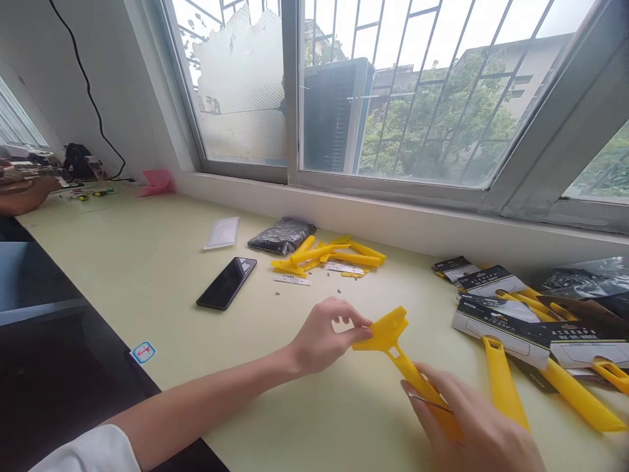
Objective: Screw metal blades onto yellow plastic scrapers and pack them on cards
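Observation:
A yellow plastic scraper (386,331) is held slantwise above the table's near side, its wide head up and to the left. My left hand (328,335) pinches the left corner of that head between thumb and fingertips. Around the handle, lower right, my right hand (472,419) is closed. A thin metal rod (430,402) lies across the right fingers and the handle; its ends are hidden, so its kind cannot be made out. Beyond the hands, yellow scraper parts (339,254) lie piled, with flat metal blades (293,280) and several tiny metal bits, perhaps screws, beside them.
At right, carded yellow scrapers (501,328) overlap in a heap near a clear plastic bag (590,278). A black phone (227,283), a white card or case (222,233) and a black-filled bag (282,235) lie farther left. Another person's arm (29,193) rests at far left.

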`<action>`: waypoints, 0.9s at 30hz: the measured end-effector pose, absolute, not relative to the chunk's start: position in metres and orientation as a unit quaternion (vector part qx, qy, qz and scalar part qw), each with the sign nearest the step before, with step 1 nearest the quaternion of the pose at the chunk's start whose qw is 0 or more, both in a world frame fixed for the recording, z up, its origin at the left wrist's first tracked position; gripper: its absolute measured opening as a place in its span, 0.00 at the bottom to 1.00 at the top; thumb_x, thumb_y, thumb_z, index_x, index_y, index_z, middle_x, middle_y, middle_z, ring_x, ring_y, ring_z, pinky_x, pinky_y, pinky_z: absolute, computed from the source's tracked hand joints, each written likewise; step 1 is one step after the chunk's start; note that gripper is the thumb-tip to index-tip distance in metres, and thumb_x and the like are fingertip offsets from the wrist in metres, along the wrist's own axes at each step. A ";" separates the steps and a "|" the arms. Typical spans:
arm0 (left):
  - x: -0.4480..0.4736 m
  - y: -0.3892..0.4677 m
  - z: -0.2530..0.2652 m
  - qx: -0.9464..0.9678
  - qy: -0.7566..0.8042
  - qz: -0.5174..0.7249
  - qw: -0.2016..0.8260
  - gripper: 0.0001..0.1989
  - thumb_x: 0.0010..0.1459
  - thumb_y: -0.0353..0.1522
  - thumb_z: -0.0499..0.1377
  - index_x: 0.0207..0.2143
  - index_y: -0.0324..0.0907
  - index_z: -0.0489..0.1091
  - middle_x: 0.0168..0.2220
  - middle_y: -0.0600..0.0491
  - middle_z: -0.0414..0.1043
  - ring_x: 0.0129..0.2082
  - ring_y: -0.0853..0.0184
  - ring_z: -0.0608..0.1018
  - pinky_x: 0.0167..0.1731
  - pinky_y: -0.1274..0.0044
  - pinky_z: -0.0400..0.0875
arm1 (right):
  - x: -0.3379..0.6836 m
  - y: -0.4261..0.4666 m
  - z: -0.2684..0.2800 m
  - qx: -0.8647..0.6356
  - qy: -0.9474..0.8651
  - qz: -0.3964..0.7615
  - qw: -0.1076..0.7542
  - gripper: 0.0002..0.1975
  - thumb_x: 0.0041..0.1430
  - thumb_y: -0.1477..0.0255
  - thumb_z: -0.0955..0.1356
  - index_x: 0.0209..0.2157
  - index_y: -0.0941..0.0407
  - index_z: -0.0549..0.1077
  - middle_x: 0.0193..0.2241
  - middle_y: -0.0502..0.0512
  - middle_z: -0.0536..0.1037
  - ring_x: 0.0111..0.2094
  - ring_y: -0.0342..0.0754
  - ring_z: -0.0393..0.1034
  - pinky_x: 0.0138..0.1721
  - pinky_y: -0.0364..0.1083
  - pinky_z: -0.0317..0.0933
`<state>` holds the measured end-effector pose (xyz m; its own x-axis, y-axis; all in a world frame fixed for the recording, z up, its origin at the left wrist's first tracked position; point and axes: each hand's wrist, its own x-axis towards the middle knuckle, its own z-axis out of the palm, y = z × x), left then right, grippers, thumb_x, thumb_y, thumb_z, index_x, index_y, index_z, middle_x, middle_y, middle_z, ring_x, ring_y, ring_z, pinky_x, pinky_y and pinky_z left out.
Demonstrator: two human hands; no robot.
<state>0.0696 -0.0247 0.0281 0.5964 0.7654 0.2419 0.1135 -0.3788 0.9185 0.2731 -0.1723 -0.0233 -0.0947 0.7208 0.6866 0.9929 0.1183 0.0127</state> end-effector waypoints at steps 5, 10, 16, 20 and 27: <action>0.071 -0.021 0.027 0.716 0.292 0.335 0.538 0.05 0.55 0.34 0.68 0.34 0.42 0.81 0.36 0.50 0.79 0.38 0.65 0.73 0.43 0.72 0.66 | 0.271 -0.173 -0.020 -0.623 -0.691 -0.248 0.270 0.17 0.72 0.57 0.59 0.48 0.52 0.71 0.37 0.48 0.81 0.29 0.42 0.77 0.26 0.42 0.64; 0.071 -0.013 0.024 0.672 0.295 0.288 0.616 0.11 0.54 0.37 0.68 0.36 0.38 0.80 0.37 0.46 0.81 0.38 0.63 0.79 0.41 0.72 0.72 | 0.270 -0.175 -0.020 -0.627 -0.696 -0.230 0.263 0.16 0.72 0.57 0.61 0.49 0.51 0.71 0.37 0.47 0.80 0.28 0.41 0.76 0.25 0.41 0.64; 0.067 -0.007 0.020 0.653 0.289 0.260 0.650 0.14 0.54 0.40 0.67 0.38 0.38 0.79 0.40 0.46 0.81 0.41 0.63 0.80 0.44 0.73 0.71 | 0.271 -0.174 -0.023 -0.623 -0.705 -0.222 0.255 0.16 0.72 0.58 0.60 0.50 0.52 0.70 0.38 0.48 0.80 0.30 0.41 0.76 0.26 0.41 0.64; 0.067 -0.008 0.021 0.670 0.303 0.252 0.629 0.15 0.54 0.40 0.67 0.38 0.38 0.79 0.39 0.46 0.81 0.40 0.63 0.79 0.42 0.73 0.71 | 0.269 -0.175 -0.022 -0.621 -0.708 -0.222 0.254 0.16 0.72 0.57 0.60 0.50 0.52 0.70 0.37 0.48 0.80 0.29 0.41 0.76 0.25 0.42 0.63; 0.068 -0.022 0.024 0.740 0.343 0.274 0.510 0.08 0.57 0.38 0.63 0.33 0.42 0.77 0.33 0.53 0.76 0.33 0.67 0.69 0.37 0.73 0.63 | 0.263 -0.178 -0.017 -0.636 -0.700 -0.221 0.239 0.16 0.73 0.58 0.59 0.50 0.51 0.70 0.39 0.49 0.80 0.33 0.43 0.77 0.29 0.44 0.62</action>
